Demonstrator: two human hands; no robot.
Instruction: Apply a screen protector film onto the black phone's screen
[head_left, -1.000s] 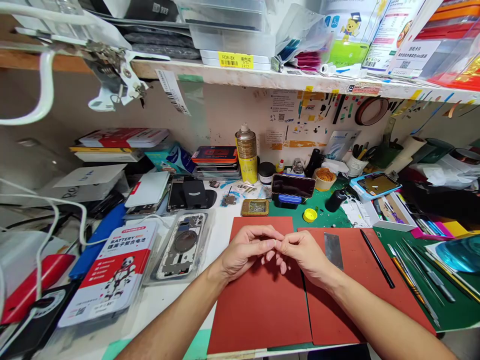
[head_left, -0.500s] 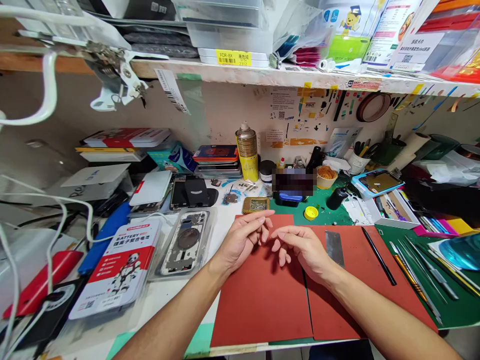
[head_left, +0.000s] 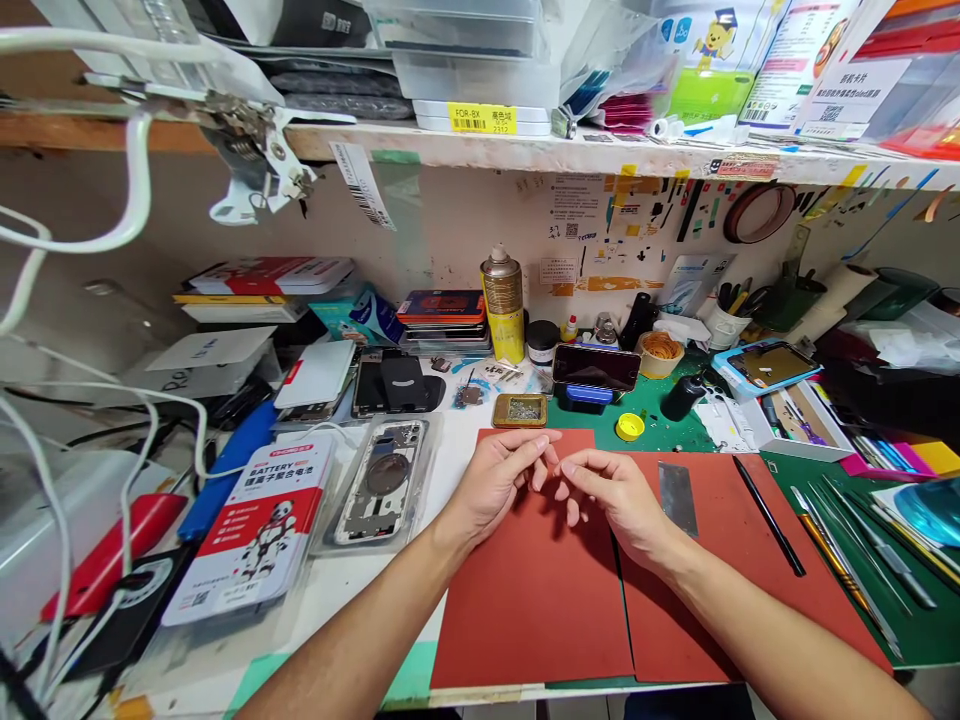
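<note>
My left hand point(head_left: 504, 482) hovers over the left red mat point(head_left: 536, 610), its thumb laid against a bent index finger. Facing it, my right hand point(head_left: 619, 498) has its thumb and index finger pinched and the other fingers curled. The two sets of fingertips almost meet above the mats. Whatever they hold, if anything, is too small or hidden to make out. A thin grey metal plate point(head_left: 678, 498) lies on the right red mat point(head_left: 750, 600), just beyond my right wrist. A black pen-like tool point(head_left: 769, 515) rests farther right.
Tweezers and slim tools point(head_left: 859, 570) lie on the green mat at right. An opened phone body point(head_left: 385, 480) sits in a clear tray beside a battery box point(head_left: 251, 530). A phone point(head_left: 596, 368), a yellow cap point(head_left: 629, 427) and a spray can point(head_left: 502, 305) stand behind. A loaded shelf point(head_left: 525, 150) overhangs.
The view has shifted slightly, so everything appears a little farther right. My fingertips look slightly closer together; the hands otherwise keep nearly the same pose. Objects on the bench stay put.
</note>
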